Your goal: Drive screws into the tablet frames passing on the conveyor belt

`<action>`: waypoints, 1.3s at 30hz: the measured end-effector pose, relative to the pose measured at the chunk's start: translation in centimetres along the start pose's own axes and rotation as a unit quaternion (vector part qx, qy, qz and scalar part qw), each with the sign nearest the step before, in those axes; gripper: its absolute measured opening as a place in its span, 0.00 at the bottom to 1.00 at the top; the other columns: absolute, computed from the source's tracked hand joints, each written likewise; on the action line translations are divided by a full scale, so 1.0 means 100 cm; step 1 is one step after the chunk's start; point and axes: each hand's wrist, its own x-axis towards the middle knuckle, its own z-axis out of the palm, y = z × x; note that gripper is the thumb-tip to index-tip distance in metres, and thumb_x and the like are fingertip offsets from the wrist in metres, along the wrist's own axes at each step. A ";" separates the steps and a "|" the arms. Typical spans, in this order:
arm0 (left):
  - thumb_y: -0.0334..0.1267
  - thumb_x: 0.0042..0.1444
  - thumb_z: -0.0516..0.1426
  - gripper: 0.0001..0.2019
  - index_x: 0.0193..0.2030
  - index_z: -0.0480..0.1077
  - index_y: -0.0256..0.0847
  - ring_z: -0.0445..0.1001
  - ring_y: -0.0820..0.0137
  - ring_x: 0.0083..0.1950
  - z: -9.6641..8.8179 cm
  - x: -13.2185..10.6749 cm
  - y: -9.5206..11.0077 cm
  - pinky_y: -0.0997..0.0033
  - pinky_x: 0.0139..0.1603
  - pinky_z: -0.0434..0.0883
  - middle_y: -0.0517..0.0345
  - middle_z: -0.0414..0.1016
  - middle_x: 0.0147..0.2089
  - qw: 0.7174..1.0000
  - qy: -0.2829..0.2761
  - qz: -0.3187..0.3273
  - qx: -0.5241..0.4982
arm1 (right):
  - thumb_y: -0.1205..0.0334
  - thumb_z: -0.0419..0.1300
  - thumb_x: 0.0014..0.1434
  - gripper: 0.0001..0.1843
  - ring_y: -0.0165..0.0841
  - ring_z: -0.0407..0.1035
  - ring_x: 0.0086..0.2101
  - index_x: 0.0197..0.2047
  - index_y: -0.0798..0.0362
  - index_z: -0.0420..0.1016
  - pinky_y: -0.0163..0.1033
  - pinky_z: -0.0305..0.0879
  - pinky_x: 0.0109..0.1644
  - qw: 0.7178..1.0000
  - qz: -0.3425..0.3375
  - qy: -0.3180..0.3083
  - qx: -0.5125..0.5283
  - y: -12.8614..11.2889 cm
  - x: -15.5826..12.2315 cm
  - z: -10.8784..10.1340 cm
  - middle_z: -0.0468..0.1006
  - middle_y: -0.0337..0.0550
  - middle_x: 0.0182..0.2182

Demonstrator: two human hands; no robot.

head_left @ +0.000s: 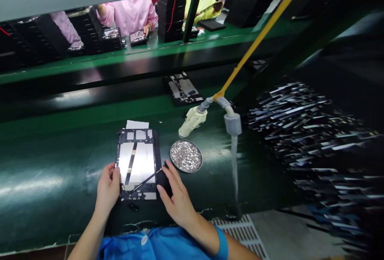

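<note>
A tablet chassis (145, 157) with a silvery middle lies on a black backing on the green bench. A dark ribbon strip runs down its middle. My left hand (108, 186) grips the chassis's left edge, thumb on top. Across its lower right slants a thin dark strip (147, 181), loose-looking, its upper end by my right index fingertip. My right hand (177, 196) rests at the right edge with thumb and fingers spread; whether it touches the strip is unclear. Beside it stands a round dish (186, 156) full of small shiny metal pieces.
A cream nozzle-like tool (193, 121) hangs from a yellow strap (264, 32) beyond the dish. Another tablet chassis (184, 89) lies farther back. Blurred stacked panels (315, 132) stand at right. Co-workers in pink (135, 16) and yellow (207, 0) sit opposite, among black stacks.
</note>
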 end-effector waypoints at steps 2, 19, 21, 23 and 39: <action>0.64 0.56 0.59 0.33 0.55 0.70 0.36 0.72 0.66 0.28 -0.004 0.002 -0.003 0.70 0.30 0.67 0.59 0.75 0.29 0.999 -0.001 -0.020 -0.046 | 0.62 0.58 0.68 0.27 0.47 0.61 0.68 0.69 0.51 0.61 0.59 0.67 0.69 1.000 -0.009 0.003 0.011 -0.001 -0.001 0.001 0.63 0.59 0.69; 0.45 0.47 0.68 0.26 0.53 0.73 0.40 0.67 0.77 0.24 -0.109 0.013 0.026 0.81 0.21 0.66 0.66 0.72 0.28 0.958 0.196 -0.038 -0.205 | 0.54 0.62 0.65 0.35 0.57 0.46 0.73 0.70 0.64 0.62 0.66 0.51 0.75 0.971 -0.118 -0.186 -0.097 -0.036 0.054 0.006 0.55 0.63 0.73; 0.46 0.48 0.67 0.26 0.53 0.72 0.39 0.67 0.76 0.23 -0.110 0.012 0.028 0.80 0.20 0.65 0.66 0.72 0.28 0.959 0.199 -0.040 -0.200 | 0.50 0.62 0.65 0.37 0.58 0.44 0.73 0.70 0.64 0.61 0.68 0.46 0.75 0.965 -0.133 -0.191 -0.122 -0.042 0.072 0.009 0.54 0.63 0.73; 0.47 0.47 0.68 0.27 0.53 0.73 0.40 0.67 0.76 0.24 -0.108 0.011 0.029 0.80 0.20 0.66 0.66 0.72 0.28 0.960 0.193 -0.042 -0.200 | 0.48 0.61 0.66 0.39 0.59 0.43 0.73 0.70 0.63 0.61 0.70 0.44 0.75 0.960 -0.145 -0.194 -0.137 -0.043 0.086 0.013 0.54 0.62 0.73; 0.58 0.45 0.69 0.35 0.55 0.71 0.40 0.71 0.75 0.30 -0.027 -0.004 0.018 0.77 0.30 0.69 0.62 0.75 0.34 0.971 0.045 -0.094 -0.214 | 0.65 0.51 0.69 0.20 0.49 0.66 0.64 0.60 0.62 0.74 0.59 0.67 0.67 0.989 -0.120 -0.087 -0.012 -0.001 0.075 -0.017 0.74 0.63 0.60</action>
